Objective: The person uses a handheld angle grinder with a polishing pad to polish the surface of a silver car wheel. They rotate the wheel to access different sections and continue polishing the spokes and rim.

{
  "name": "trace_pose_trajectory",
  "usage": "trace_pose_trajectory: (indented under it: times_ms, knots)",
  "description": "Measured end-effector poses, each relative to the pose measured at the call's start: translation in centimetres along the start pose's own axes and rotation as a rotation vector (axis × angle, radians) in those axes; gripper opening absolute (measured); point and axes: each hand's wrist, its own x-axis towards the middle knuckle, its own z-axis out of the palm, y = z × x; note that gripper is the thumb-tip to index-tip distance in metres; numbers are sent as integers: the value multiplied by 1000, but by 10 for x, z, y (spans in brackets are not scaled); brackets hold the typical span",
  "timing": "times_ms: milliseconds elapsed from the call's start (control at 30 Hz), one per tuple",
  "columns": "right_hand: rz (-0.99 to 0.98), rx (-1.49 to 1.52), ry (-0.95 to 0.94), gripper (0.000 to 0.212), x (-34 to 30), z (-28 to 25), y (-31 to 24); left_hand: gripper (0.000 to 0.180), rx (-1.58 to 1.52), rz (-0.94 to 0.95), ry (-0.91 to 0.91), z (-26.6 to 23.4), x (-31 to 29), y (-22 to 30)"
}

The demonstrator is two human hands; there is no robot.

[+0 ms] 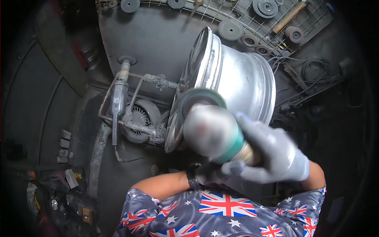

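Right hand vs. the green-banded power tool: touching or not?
Touching. The head view shows the right hand, gloved, gripping the rear of the power tool, its fingers on either side, despite some blur.

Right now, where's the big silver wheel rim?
In the head view, the silver wheel rim stands right of centre in the upper half, just beyond the power tool in the gloved right hand, below the wire mesh rack.

**Grinder (215,132) at a Silver Wheel Rim (244,83)**

A person's gloved right hand (274,154) grips the blurred, green-banded tool, its disc (215,97) overlapping the rim's edge in view; the left hand (215,172) sits below, partly hidden. Abrasive wheels (230,29) line a wire rack (312,17).
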Motion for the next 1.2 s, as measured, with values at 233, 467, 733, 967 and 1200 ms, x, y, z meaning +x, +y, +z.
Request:
trace_pose_trajectory:
  times_ms: [233, 467, 733, 967, 1200]
  knots:
    - [115, 328, 141, 81, 43, -47, 47, 64, 12, 202, 242, 2, 107, 65]
    - [157, 382, 162, 73, 52, -61, 59, 41, 220, 314, 198, -9, 150, 87]
    - [192, 530, 109, 91, 43, -61, 57, 45, 20, 62, 237, 7, 140, 85]
    - [179, 416, 118, 84, 32, -46, 42, 43, 2, 92, 261, 17, 114, 79]
    - [52, 30, -180, 84, -5, 4, -5, 47, -18, -67, 203, 21, 1, 11]
